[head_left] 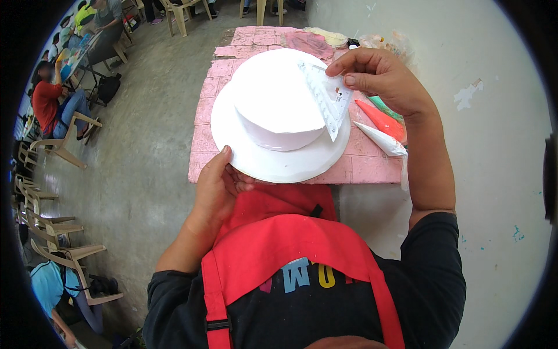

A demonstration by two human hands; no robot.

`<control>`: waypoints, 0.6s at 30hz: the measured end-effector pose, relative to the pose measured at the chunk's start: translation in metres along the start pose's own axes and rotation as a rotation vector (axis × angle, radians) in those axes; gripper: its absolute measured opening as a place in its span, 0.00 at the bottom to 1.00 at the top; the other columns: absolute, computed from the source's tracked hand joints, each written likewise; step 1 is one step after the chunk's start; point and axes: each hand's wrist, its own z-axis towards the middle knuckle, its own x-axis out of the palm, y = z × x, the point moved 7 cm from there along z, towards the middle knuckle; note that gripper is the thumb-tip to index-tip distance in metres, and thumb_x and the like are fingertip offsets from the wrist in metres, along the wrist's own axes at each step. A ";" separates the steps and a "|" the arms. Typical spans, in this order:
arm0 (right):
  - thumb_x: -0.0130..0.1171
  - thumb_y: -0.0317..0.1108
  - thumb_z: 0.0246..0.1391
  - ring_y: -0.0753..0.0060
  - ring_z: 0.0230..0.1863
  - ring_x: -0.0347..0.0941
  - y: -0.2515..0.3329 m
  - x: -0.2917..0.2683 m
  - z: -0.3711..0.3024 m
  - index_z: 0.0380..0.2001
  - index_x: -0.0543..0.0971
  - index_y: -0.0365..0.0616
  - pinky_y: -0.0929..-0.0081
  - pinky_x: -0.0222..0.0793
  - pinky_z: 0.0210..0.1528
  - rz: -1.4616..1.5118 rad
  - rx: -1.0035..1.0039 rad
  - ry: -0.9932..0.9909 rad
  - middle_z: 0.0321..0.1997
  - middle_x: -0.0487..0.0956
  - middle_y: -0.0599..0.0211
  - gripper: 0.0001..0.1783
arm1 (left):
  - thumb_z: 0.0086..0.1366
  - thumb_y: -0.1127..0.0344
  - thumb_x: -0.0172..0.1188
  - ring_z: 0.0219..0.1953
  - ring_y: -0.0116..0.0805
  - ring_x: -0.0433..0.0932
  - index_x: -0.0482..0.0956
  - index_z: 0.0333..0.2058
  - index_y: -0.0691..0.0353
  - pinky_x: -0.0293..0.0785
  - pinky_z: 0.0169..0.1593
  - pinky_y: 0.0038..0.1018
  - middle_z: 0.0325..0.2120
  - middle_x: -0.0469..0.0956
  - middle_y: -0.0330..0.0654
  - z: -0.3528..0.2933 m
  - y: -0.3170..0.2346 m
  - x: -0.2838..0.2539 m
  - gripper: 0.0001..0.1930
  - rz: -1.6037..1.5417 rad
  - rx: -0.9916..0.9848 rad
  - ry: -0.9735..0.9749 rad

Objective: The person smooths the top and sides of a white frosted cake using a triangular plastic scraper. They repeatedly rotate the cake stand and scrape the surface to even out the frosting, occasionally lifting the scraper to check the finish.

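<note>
A round cake covered in smooth white icing (276,93) stands on a white round cake board (279,168). My right hand (381,78) pinches a white triangular icing scraper (332,96) between thumb and fingers. One long edge of the scraper lies along the right side of the cake; whether it touches the icing is hard to tell. At the near left, my left hand (221,177) grips the board's rim, thumb on top and fingers curled below.
The pink table (203,134) carries a red piping bag (381,121), a white piping bag (378,138) and a green one (386,107) at right. Crumpled plastic (395,45) lies by the wall (488,151). Plastic chairs (64,145) and other people (49,96) are at left.
</note>
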 end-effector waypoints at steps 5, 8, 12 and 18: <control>0.58 0.25 0.49 0.79 0.42 0.73 -0.008 -0.007 0.003 0.39 0.79 0.40 0.80 0.68 0.49 -0.008 -0.017 -0.012 0.40 0.78 0.70 0.12 | 0.68 0.52 0.44 0.22 0.30 0.75 0.74 0.35 0.63 0.72 0.25 0.24 0.20 0.76 0.41 0.004 -0.004 -0.004 0.19 0.012 0.035 -0.032; 0.59 0.26 0.50 0.80 0.41 0.72 -0.012 -0.017 0.003 0.40 0.79 0.40 0.81 0.68 0.48 -0.052 0.003 -0.037 0.41 0.79 0.70 0.12 | 0.68 0.52 0.44 0.21 0.29 0.74 0.74 0.35 0.63 0.71 0.25 0.23 0.20 0.76 0.41 0.007 -0.005 -0.007 0.19 0.015 0.047 -0.032; 0.59 0.28 0.50 0.85 0.35 0.70 -0.016 -0.032 0.002 0.42 0.78 0.40 0.88 0.67 0.39 -0.103 0.000 -0.126 0.41 0.79 0.70 0.14 | 0.68 0.52 0.44 0.22 0.29 0.74 0.75 0.36 0.63 0.72 0.27 0.24 0.21 0.76 0.40 0.013 -0.009 -0.012 0.19 0.018 0.076 -0.096; 0.59 0.28 0.50 0.91 0.27 0.64 -0.004 -0.037 -0.002 0.41 0.78 0.39 0.92 0.56 0.24 0.000 -0.011 -0.157 0.42 0.79 0.69 0.14 | 0.68 0.51 0.44 0.25 0.27 0.74 0.74 0.40 0.62 0.73 0.29 0.24 0.26 0.77 0.39 0.015 -0.025 -0.010 0.20 -0.002 0.144 -0.182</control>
